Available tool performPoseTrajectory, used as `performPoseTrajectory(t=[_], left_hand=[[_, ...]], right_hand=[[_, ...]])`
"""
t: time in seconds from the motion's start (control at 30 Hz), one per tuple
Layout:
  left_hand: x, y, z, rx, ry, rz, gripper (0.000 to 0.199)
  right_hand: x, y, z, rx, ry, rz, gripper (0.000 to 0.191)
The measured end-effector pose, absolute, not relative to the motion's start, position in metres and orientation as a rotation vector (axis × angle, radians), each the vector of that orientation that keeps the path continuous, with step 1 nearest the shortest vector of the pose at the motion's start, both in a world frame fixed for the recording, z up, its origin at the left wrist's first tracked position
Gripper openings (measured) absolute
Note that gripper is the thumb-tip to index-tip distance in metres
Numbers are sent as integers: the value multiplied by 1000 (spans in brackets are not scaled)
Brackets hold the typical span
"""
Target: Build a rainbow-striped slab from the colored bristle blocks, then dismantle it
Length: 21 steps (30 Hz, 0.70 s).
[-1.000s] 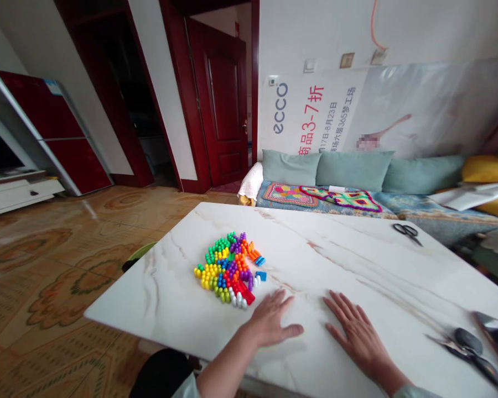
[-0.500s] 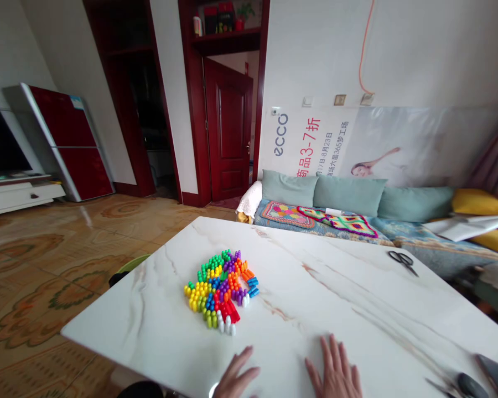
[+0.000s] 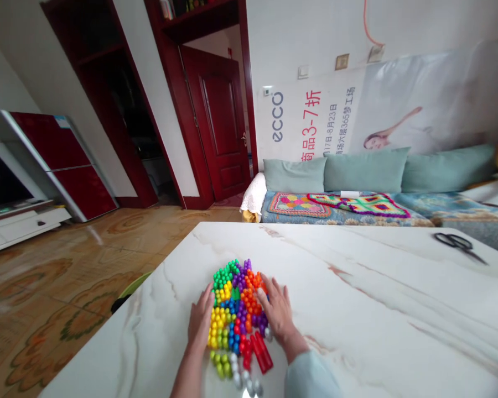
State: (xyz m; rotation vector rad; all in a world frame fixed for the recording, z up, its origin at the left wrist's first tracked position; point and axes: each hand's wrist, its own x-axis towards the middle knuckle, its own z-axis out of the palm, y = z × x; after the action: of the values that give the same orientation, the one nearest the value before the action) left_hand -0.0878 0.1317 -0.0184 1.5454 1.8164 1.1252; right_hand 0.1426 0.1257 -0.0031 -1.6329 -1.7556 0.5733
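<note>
A cluster of small coloured pieces [image 3: 234, 309] in green, yellow, blue, purple, orange, red and white lies on the white marbled table [image 3: 340, 320]. Against the cluster's left edge rests my left hand [image 3: 201, 319], palm turned inward, fingers stretched forward. My right hand [image 3: 277, 309] lies along the right edge, fingers spread and partly covering the orange and blue pieces. Neither hand grips a piece. Red bars and silvery white pieces show between the wrists at the near end.
Black scissors [image 3: 456, 241] lie at the table's far right. Behind the table is a sofa [image 3: 290, 215] with green cushions [image 3: 365, 171]. A red door [image 3: 224, 121] and a red fridge [image 3: 74, 166] stand further back, left of the sofa.
Both hands have moved forward and left from the near table, now on either side of the cluster. The pieces sit closer together. The camera view has shifted and tilted.
</note>
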Motion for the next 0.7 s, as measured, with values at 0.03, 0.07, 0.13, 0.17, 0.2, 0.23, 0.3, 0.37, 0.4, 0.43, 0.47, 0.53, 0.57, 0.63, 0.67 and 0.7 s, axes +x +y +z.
performPoseTrajectory(t=[0.03,0.07,0.13,0.17,0.2,0.23,0.3,0.37,0.4,0.43,0.47,0.53,0.57,0.63,0.67,0.7], left_hand=[[-79,128,-20,1561,1803,1103,48],[-70,123,-22,1566,1797,1115,48],[-53,116,-25,1543,1800,1216,47],[-42,114,-26,1530,1796,1282,47],[-31,112,-26,1521,1788,1342,47],[-19,111,-26,1518,1773,1386,47],[7,112,-24,1526,1712,1417,46],[34,114,-20,1535,1608,1411,42],[47,116,-17,1543,1546,1404,40],[60,117,-14,1543,1482,1403,39],[72,119,-12,1536,1415,1397,38],[95,121,-6,1525,1283,1322,37],[104,121,-4,1519,1223,1274,38],[115,120,2,1540,1112,1207,38],[115,119,6,1573,1075,1217,38],[110,119,10,1613,1048,1250,36]], right_hand=[[139,125,-4,-1595,-1752,570,54],[137,122,-5,-1571,-1738,557,52],[140,112,-7,-1534,-1691,531,50],[144,107,-7,-1515,-1664,528,49],[151,103,-7,-1494,-1642,536,48],[159,98,-7,-1474,-1623,553,47],[179,92,-6,-1445,-1595,593,45],[201,86,-6,-1429,-1585,615,45],[213,82,-6,-1427,-1581,615,46],[225,79,-6,-1429,-1577,608,46],[236,76,-5,-1432,-1574,597,46],[255,71,-5,-1418,-1572,585,46],[262,69,-5,-1406,-1563,584,45],[273,67,-5,-1404,-1509,585,43],[276,67,-6,-1418,-1463,575,42],[278,68,-7,-1438,-1411,556,41]])
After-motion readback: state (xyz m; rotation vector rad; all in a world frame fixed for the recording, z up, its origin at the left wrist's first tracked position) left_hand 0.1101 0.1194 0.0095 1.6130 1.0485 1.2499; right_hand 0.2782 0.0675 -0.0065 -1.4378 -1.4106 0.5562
